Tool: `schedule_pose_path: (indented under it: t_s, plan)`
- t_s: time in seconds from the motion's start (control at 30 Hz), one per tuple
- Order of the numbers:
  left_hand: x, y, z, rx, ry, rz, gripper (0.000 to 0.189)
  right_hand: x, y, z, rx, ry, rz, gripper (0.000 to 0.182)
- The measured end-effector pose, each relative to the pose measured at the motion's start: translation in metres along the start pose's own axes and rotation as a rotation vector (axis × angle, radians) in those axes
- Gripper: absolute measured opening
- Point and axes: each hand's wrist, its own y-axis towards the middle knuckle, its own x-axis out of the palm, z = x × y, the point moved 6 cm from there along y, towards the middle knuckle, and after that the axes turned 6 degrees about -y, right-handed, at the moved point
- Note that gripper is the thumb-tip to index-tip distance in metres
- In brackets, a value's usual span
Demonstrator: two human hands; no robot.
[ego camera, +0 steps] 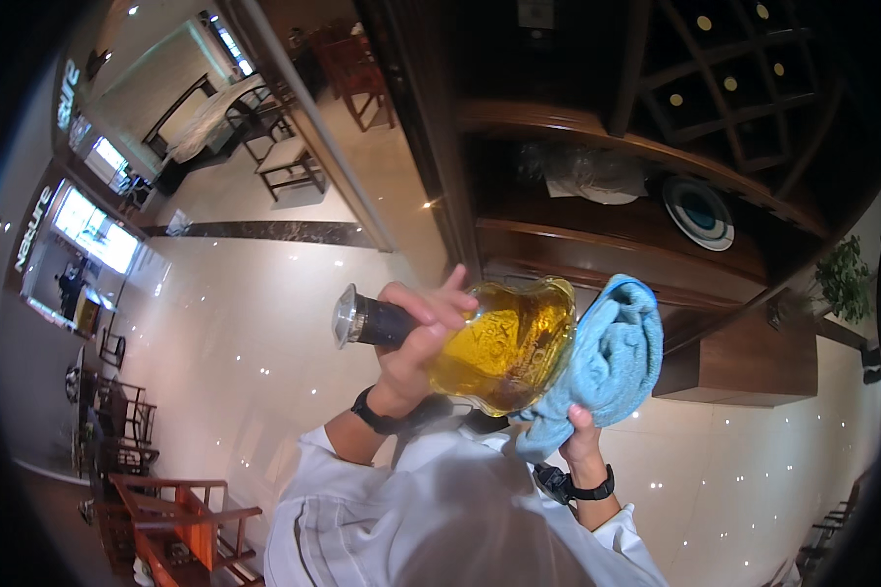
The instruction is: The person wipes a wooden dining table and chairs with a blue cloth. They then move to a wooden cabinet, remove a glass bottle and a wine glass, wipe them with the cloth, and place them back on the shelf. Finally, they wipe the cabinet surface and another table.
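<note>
A glass bottle of amber liquor [510, 345] lies on its side in the air, its dark neck and silvery cap [346, 317] pointing left. My left hand [422, 330] grips it around the neck and shoulder, one finger raised. The bottle's base rests against a folded light blue cloth [617, 359]. My right hand [584, 433] holds this cloth from below, the thumb on its near side; its other fingers are mostly hidden. Both wrists carry black bands.
Ahead stands a dark wooden cabinet [543, 235] with a striped plate [699, 213], glassware and a lattice rack [727, 88]. A low wooden box-like unit [749, 359] is at the right, near a green plant [844, 279]. A reddish wooden chair [183, 521] stands at the lower left on the glossy tiled floor.
</note>
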Motion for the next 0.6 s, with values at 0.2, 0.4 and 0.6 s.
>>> schedule_pose_path:
  t_s: [0.2,0.4,0.6]
  plan:
    - [-0.007,0.040,-0.029,-0.041,-0.099,-0.157,0.014,-0.037,0.041,0.003,0.233,-0.127,-0.108,0.082]
    - [0.011,0.065,-0.031,-0.023,0.041,-0.277,0.016,-0.029,0.096,-0.009,0.230,0.296,-0.285,0.082]
    - [0.003,0.066,-0.035,0.153,0.103,0.017,0.014,-0.052,0.151,-0.020,0.412,0.128,-0.437,0.087]
